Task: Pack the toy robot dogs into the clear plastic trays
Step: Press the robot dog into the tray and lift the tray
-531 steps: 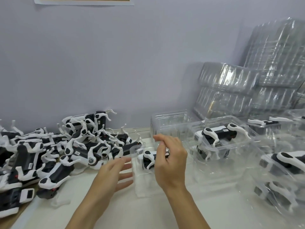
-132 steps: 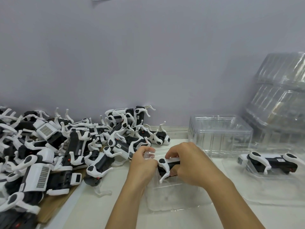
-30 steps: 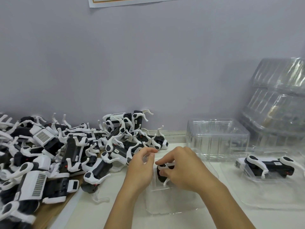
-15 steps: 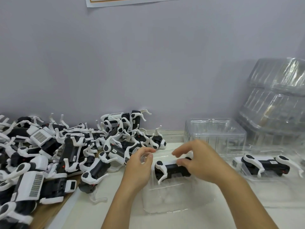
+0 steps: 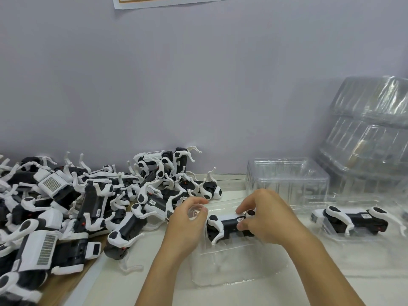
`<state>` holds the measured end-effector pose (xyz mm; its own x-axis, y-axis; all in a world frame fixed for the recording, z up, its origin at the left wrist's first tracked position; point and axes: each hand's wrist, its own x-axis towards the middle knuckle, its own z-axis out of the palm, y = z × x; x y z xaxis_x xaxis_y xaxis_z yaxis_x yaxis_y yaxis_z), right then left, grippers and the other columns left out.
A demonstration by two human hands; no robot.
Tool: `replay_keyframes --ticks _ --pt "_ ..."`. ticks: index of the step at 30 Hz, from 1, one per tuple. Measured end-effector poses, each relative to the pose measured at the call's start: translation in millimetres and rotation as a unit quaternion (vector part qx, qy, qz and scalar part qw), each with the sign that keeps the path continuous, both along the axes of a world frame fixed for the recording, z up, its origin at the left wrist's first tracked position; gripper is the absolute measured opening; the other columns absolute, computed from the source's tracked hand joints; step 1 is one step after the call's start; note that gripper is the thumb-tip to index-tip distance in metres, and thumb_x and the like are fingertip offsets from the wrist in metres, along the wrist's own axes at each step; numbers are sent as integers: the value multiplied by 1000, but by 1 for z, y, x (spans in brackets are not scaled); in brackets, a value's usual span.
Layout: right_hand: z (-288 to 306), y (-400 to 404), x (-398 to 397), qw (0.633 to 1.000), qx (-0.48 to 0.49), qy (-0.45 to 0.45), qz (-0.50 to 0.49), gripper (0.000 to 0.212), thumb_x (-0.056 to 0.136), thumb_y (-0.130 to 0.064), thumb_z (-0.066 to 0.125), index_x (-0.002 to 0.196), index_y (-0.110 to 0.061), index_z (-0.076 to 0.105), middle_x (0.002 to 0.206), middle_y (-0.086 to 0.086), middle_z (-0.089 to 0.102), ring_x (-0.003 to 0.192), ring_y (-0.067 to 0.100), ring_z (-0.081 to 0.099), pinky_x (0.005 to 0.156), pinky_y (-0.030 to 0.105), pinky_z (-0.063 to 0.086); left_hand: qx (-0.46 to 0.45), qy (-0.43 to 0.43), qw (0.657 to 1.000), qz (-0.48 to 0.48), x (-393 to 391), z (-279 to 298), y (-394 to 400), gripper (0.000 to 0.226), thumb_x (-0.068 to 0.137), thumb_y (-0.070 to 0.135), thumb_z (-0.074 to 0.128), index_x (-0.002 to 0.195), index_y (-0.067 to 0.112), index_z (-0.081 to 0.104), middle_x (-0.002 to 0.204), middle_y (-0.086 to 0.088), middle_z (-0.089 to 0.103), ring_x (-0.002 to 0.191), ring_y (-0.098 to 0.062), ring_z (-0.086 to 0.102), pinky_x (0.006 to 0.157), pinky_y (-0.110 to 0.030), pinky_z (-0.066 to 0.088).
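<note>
right fingers (image 5: pixel 242 209): your right hand (image 5: pixel 268 219) pinches the toy dog (image 5: pixel 227 225), curled over its rear end.
left hand (image 5: pixel 187 221): grips the clear tray (image 5: pixel 231 268) rim, left of the dog.
dog: lies in that tray.
pile (image 5: pixel 88 204): further left of the tray.

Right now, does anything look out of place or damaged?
One oddity: a loose white leg piece lies alone on the table below the dog pile, apparently detached from any dog. Otherwise nothing stands out.
</note>
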<state>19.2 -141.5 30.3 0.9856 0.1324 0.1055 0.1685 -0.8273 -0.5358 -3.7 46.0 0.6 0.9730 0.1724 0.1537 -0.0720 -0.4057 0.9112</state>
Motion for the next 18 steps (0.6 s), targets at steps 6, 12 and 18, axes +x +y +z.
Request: replay_keyframes --ticks 6,12,18 --pt "-2 -3 2 1000 13 1 8 25 72 -30 87 93 -34 75 104 -12 62 100 10 58 90 30 49 7 10 1000 -2 -1 2 0 16 95 21 63 107 31 66 107 13 65 107 2 57 83 -11 39" --pt "-1 -18 4 989 138 -56 -4 15 89 -31 70 100 -39 67 107 -12 55 105 6 49 87 23 35 -34 73 997 -8 -1 4 1 23 90 39 68 111 40 58 120 15 56 109 5 50 80 -18 38" --pt "-12 -23 5 984 174 24 -34 32 91 -33 68 121 -36 55 123 -4 45 108 10 47 88 26 38 -89 130 988 3 0 5 -8 49 85 37 75 127 34 49 131 7 47 116 -7 46 83 -23 38"
